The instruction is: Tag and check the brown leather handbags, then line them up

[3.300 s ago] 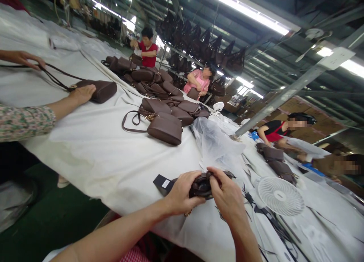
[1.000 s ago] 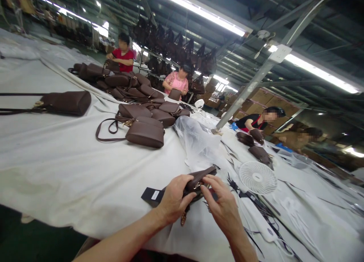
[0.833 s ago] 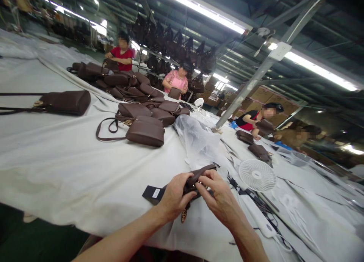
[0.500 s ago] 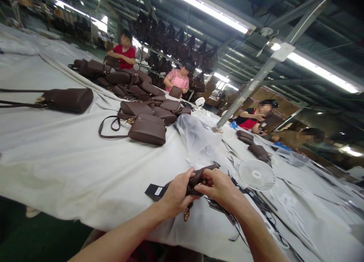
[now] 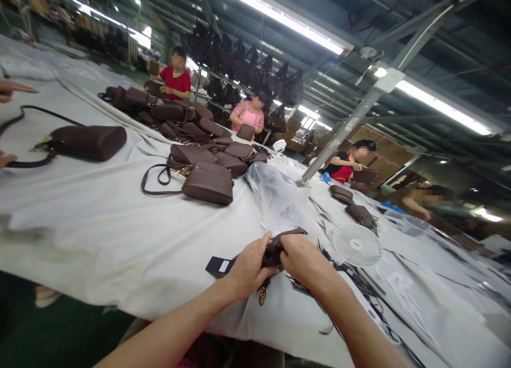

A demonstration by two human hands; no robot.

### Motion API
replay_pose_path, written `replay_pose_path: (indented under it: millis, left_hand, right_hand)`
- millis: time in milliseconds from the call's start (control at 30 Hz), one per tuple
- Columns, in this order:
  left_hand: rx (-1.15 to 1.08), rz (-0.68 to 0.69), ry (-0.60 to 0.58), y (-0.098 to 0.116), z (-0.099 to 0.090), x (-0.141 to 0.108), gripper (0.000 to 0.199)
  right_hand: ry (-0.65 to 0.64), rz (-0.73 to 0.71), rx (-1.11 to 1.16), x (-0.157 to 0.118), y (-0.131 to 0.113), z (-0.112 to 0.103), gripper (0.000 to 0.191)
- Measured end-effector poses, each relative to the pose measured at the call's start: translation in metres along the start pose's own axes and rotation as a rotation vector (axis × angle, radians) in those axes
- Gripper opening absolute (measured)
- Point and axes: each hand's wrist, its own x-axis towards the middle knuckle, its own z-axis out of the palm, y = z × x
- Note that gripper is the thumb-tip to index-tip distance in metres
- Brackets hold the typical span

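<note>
Angling inward, both forearms meet at the bag [image 5: 273, 253].

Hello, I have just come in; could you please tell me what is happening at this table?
The person wearing the camera grips a dark brown bag with both hands, the left hand and the right hand, above the cloth-covered table. A black tag sticks out beside the left hand. Ahead lies a pile of brown bags, with a white fan to the right. Across the table, a person in pink also handles a brown bag.
</note>
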Motion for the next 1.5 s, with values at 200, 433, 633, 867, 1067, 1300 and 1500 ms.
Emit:
replay_pose_path:
  millis: [200,433,633,867,1067,1300,1500]
  left_hand:
    - [-0.102,-0.031,-0.027,0.004,-0.008,0.003,0.053]
    - [-0.195,-0.057,-0.096,0.005,-0.009,0.009,0.043]
    - [-0.28,-0.108,-0.132,0.003,-0.012,0.013,0.036]
    - [-0.367,-0.132,-0.103,0.002,-0.008,0.009,0.03]
    - [-0.443,-0.188,-0.19,0.005,-0.017,0.02,0.022]
    - [-0.434,-0.255,-0.2,0.003,-0.03,0.033,0.043]
    - [-0.351,-0.309,-0.173,0.003,-0.032,0.035,0.049]
  right_hand:
    - [-0.02,0.149,0.691,-0.005,0.032,0.004,0.012]
    - [-0.124,0.297,1.319,-0.012,0.021,0.015,0.031]
    - [-0.173,0.299,1.37,-0.012,0.001,0.017,0.035]
    - [-0.219,0.308,1.386,-0.018,0.004,0.025,0.037]
    - [-0.042,0.194,0.822,-0.013,-0.007,0.014,0.014]
    - [0.252,0.016,0.341,-0.011,0.047,0.008,0.034]
    - [0.028,-0.003,0.366,-0.023,0.087,0.042,0.049]
